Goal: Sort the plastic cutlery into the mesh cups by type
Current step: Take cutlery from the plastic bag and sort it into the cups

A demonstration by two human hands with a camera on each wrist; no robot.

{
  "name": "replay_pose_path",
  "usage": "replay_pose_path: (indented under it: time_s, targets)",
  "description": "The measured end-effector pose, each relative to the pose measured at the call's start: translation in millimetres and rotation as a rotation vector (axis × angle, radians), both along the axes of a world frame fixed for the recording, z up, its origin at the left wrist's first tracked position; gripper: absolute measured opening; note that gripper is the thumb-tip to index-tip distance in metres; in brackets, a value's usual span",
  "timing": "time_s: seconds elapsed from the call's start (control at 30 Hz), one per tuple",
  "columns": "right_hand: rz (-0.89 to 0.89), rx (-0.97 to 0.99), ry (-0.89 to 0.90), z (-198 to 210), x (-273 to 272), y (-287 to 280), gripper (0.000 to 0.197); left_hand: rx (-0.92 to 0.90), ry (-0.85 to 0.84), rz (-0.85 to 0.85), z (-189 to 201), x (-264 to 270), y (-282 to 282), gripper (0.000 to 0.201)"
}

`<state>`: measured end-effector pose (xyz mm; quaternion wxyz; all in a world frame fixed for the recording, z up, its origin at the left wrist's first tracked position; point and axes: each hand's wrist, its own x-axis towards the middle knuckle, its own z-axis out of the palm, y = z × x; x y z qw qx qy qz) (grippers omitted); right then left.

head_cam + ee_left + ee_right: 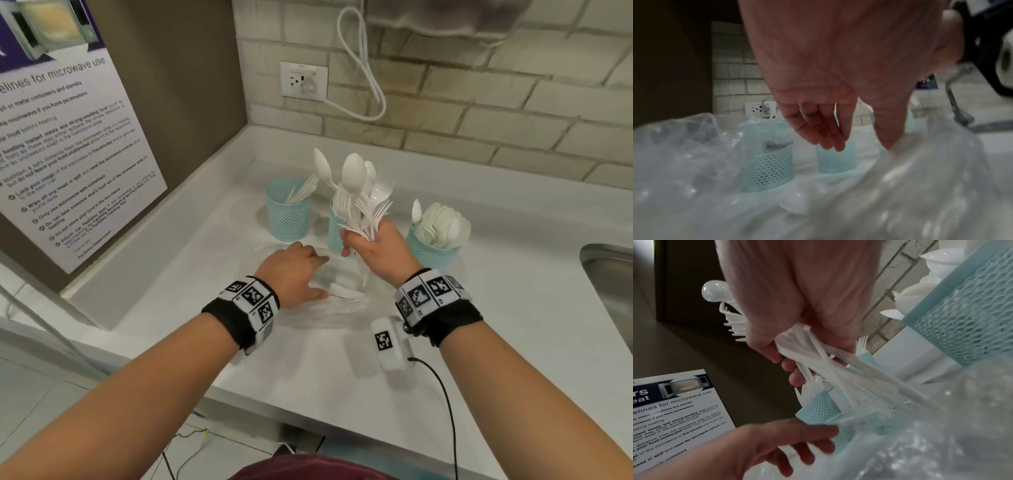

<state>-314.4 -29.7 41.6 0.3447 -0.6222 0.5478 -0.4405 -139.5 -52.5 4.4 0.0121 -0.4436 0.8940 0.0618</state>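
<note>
My right hand point(363, 241) grips a mixed bundle of white plastic spoons and forks point(356, 192) by the handles, upright, just in front of the middle mesh cup point(335, 233). Fork tines point(861, 344) stick out of that cup. The left teal cup point(289, 212) holds slim pointed white pieces. The right cup point(432, 248) is full of spoons point(443, 222). My left hand point(320, 275) hovers with relaxed fingers over a crumpled clear plastic bag point(325, 308) on the counter. One white spoon point(795, 203) lies in the bag below the left hand point(830, 142).
A steel sink point(609, 284) is set into the white counter point(308, 370) at the right, with a faucet point(953, 100) beyond. A wall outlet point(303, 80) with a white cord is behind the cups. A microwave poster point(68, 144) covers the left panel.
</note>
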Motion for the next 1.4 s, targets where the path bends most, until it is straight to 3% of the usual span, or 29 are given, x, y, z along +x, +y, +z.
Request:
replay_pose_path:
  time_s: [0.07,0.2,0.27,0.43,0.6,0.77,0.83,0.9,0.97,1.0,1.07,1.2,1.27,1.33,1.4]
  targets:
    - [-0.004,-0.021,-0.050,3,4,0,0.006,0.126,0.228,0.060,6,1,3,0.080]
    - [0.054,-0.073,-0.197,12,28,-3,0.006,0.509,0.956,0.050,37,9,15,0.086]
    - [0.113,-0.075,-0.277,12,44,-5,0.015,0.575,1.149,0.059,51,13,16,0.083]
    - [0.139,-0.056,-0.086,-18,76,-7,0.025,0.532,1.107,0.220,47,24,12,0.054]
    - [0.160,-0.054,0.044,-39,83,-7,0.029,0.590,1.086,0.280,18,24,9,0.047]
    - [0.174,-0.054,-0.001,-48,76,-11,0.038,0.553,1.033,0.300,8,16,9,0.014]
    - [0.221,-0.018,-0.036,-50,74,-13,0.049,0.542,1.051,0.292,6,14,7,0.013]
    - [0.246,0.032,-0.018,-54,73,-14,0.074,0.529,1.092,0.306,3,12,5,0.019]
    - [0.212,0.084,0.114,-55,69,-13,0.099,0.500,1.157,0.348,-2,11,4,0.021]
    - [0.207,0.125,0.185,-52,66,-11,0.102,0.488,1.197,0.367,-3,11,3,0.019]
    - [0.245,0.187,0.238,-48,58,-9,0.093,0.462,1.257,0.376,-2,11,2,0.018]
    - [0.177,0.128,0.208,-46,47,-10,0.045,0.431,1.311,0.360,4,15,-3,0.027]
    - [0.179,0.128,0.248,-46,43,-7,0.033,0.393,1.301,0.382,4,17,-4,0.025]
    - [0.219,0.205,0.287,-42,38,-2,0.040,0.383,1.289,0.418,0,20,-2,0.021]
    - [0.209,0.254,0.290,-32,34,0,0.060,0.393,1.294,0.460,-7,22,0,0.016]
